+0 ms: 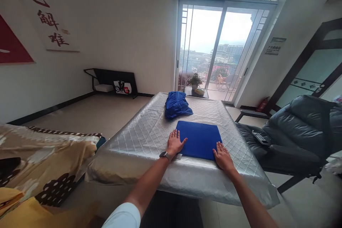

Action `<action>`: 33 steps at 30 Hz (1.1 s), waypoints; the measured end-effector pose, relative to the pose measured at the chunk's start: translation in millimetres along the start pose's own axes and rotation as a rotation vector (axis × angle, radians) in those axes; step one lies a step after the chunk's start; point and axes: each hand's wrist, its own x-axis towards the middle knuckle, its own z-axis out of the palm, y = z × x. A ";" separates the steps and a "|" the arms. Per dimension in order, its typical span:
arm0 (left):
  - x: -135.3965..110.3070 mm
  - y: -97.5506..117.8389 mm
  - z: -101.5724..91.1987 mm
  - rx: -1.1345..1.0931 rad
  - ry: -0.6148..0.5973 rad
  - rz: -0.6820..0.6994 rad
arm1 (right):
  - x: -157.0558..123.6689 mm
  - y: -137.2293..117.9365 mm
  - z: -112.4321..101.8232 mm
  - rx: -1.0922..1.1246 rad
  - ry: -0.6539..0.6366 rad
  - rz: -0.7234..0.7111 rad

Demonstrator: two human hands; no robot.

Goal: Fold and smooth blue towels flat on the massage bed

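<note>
A folded blue cloth (200, 139) lies flat as a neat rectangle on a table with a silver quilted cover (139, 139). My left hand (175, 143) lies flat with fingers spread at the cloth's left near corner, a watch on its wrist. My right hand (222, 156) lies flat, fingers stretched out, on the cloth's right near corner. A crumpled pile of blue cloth (176, 104) sits farther back on the table, apart from both hands.
A dark reclining chair (296, 131) stands close to the table's right side. A patterned brown and yellow fabric (40, 164) lies at the left. Glass sliding doors (213, 50) with a potted plant (194, 81) are behind the table. A low black shelf (112, 78) stands by the left wall.
</note>
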 end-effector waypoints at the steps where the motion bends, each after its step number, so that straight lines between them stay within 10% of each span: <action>1: -1.1 9.4 1.4 -0.006 0.027 0.007 | 0.4 -0.7 -0.5 0.002 -0.004 0.002; 9: -33.4 144.6 37.1 -0.137 0.008 0.501 | -1.4 -2.9 -6.2 -0.034 -0.027 0.010; 12: -39.7 162.7 41.0 -0.155 -0.035 0.508 | -2.1 -2.4 -7.0 -0.050 -0.041 -0.002; 26: -47.4 3.0 3.0 -0.026 -0.089 0.125 | -2.1 -4.1 -8.7 -0.020 -0.013 0.004; 33: -51.9 -15.9 -3.1 -0.055 -0.142 0.115 | 0.5 -3.1 -10.4 -0.008 -0.035 0.024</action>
